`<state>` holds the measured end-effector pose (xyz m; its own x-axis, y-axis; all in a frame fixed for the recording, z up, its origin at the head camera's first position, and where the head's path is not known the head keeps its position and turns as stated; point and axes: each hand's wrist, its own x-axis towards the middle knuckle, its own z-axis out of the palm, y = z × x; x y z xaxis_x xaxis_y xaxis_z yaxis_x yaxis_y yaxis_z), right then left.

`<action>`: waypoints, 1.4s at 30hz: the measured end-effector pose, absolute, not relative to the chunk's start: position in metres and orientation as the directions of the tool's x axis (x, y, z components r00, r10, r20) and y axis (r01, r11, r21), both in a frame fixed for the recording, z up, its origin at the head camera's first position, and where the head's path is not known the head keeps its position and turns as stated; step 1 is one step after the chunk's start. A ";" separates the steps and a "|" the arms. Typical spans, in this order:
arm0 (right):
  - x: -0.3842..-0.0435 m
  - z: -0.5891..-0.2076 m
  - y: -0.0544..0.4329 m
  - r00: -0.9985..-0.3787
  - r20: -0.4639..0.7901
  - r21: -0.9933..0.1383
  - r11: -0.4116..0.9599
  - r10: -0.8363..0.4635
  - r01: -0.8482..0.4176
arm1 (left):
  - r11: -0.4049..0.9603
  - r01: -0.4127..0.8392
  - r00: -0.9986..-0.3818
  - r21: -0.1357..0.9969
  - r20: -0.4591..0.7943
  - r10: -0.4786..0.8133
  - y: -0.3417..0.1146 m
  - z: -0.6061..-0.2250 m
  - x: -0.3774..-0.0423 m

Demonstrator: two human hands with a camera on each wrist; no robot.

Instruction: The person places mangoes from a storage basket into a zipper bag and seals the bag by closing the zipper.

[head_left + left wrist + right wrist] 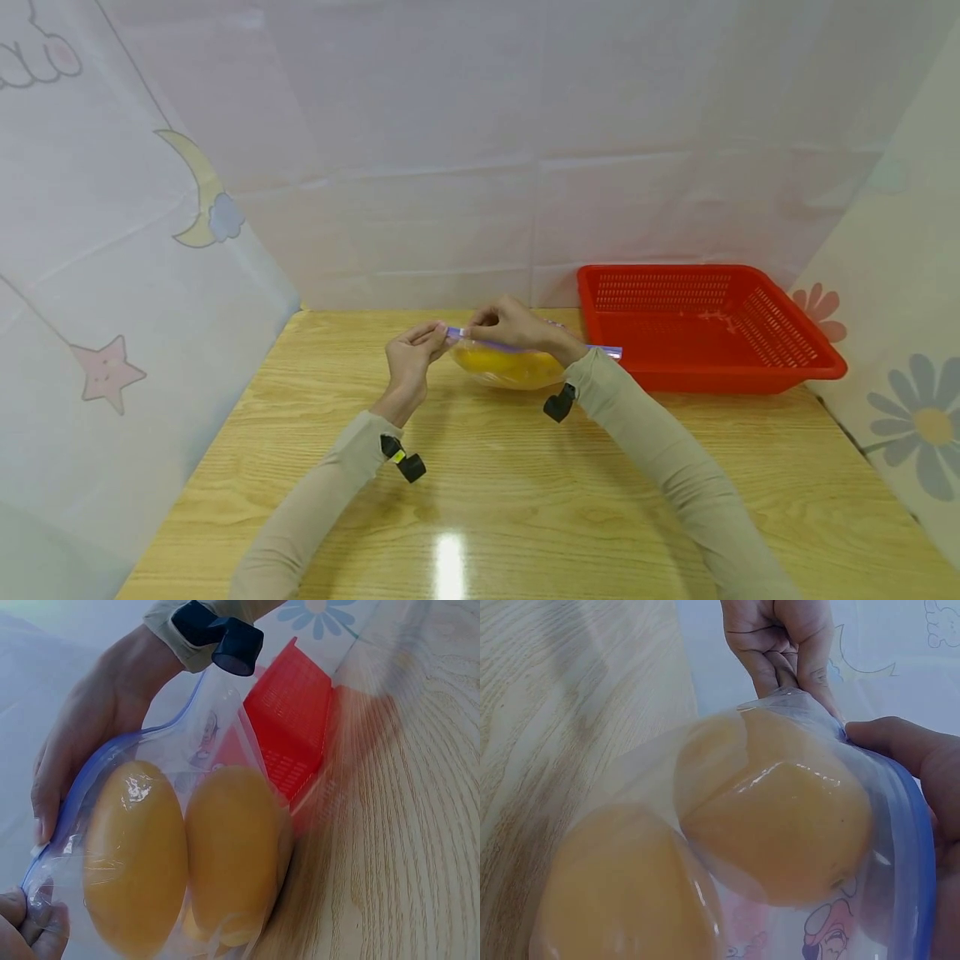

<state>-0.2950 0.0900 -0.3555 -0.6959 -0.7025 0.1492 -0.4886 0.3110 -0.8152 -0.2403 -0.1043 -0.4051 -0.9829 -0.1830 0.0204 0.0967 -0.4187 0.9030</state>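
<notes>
A clear zip bag [510,384] with a blue-purple zip strip is held up over the table. Inside it are yellow mangoes [136,855], two of them large and side by side in the left wrist view. My left hand [408,358] pinches one end of the zip strip at the bag's corner. Close beside it, my right hand [521,325] pinches the strip at a small white slider [464,332] with thumb and finger. The strip's other end [606,352] sticks out past my right wrist. A printed cartoon figure [832,941] shows on the bag.
A red plastic basket [705,382] with slotted walls stands at the back right of the wooden table [480,467], near the bag. Pale printed sheets [420,167] hang behind and at both sides. Small black cameras sit on both wrists.
</notes>
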 end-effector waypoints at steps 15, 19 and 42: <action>-0.294 -0.352 0.094 -0.703 0.139 -0.783 0.357 -0.698 -0.509 | -0.422 0.091 -0.985 0.902 0.019 -0.172 -0.107 -0.405 -0.241; -0.293 -0.352 0.096 -0.697 0.146 -0.774 0.358 -0.702 -0.523 | -0.417 0.090 -0.985 0.905 0.019 -0.170 -0.108 -0.405 -0.242; -0.289 -0.345 0.106 -0.672 0.183 -0.763 0.327 -0.718 -0.557 | -0.398 0.122 -0.973 0.909 0.030 -0.229 -0.106 -0.398 -0.244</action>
